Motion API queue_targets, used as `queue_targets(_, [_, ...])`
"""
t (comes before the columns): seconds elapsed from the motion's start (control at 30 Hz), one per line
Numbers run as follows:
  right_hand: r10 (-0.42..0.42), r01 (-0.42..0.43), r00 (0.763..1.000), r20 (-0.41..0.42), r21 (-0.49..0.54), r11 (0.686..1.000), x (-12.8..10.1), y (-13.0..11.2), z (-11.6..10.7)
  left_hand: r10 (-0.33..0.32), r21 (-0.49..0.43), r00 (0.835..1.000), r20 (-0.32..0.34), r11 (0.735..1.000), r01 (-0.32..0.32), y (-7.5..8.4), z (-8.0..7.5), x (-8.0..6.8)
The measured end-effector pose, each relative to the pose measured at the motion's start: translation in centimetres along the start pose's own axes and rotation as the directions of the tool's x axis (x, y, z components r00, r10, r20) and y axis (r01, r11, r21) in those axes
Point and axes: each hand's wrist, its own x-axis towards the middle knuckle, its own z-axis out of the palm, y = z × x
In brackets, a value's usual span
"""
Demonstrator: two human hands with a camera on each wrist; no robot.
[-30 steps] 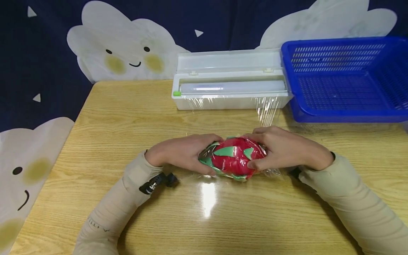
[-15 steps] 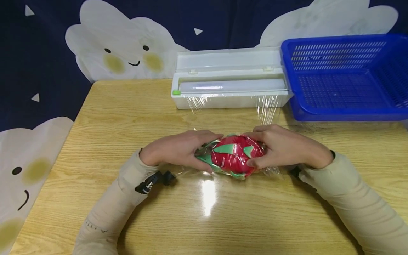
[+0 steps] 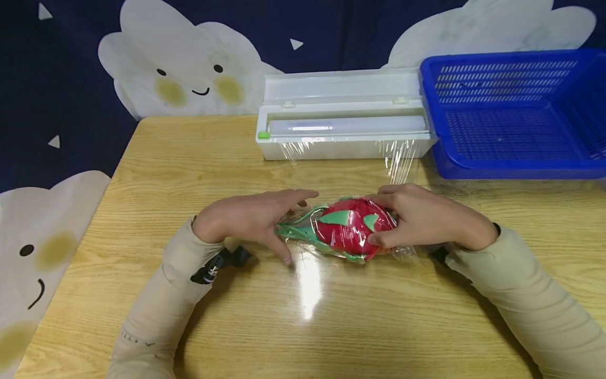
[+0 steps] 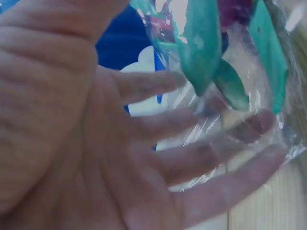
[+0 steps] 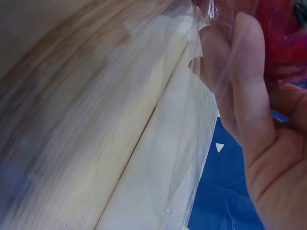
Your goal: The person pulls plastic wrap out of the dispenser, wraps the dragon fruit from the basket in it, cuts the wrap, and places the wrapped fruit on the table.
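A red dragon fruit [image 3: 344, 231] with green scales lies wrapped in clear cling film [image 3: 400, 167] in the middle of the head view. My right hand [image 3: 423, 218] grips its right end, thumb in front and fingers behind. In the right wrist view the thumb and fingers of that hand [image 5: 254, 110] press film against the red skin. At the fruit's left, my left hand [image 3: 248, 216] has its thumb and fingers spread apart around the long green tips. The left wrist view shows those green tips [image 4: 199, 52] in film, above the straightened fingers [image 4: 225, 191].
Behind the fruit stands a white cling film dispenser [image 3: 347, 150] with its lid up and a roll [image 3: 345, 125] inside; film stretches from it toward the hands. A blue basket [image 3: 521, 171] stands at the back right. All sit on a wooden table [image 3: 303, 337] before a cloud-patterned cloth [image 3: 341, 31].
My left hand has let go of the fruit's left end, slid left and spread its fingers, uncovering the green tips. My right hand keeps its grip almost unmoved.
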Motion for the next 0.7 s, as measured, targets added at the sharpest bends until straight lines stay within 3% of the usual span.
queue_targets(0.3, [0.010, -0.010, 1.000, -0.003, 0.012, 1.000, -0.07, 0.00, -0.05, -0.130, 0.060, 0.990, 0.056, 0.990, 0.126, 0.02, 0.10, 0.22])
queue_targets(0.7, [0.009, -0.009, 1.000, -0.005, -0.006, 1.000, -0.05, -0.02, -0.13, -0.135, 0.113, 0.991, 0.012, 0.985, 0.132, 0.51, -0.16, -0.61])
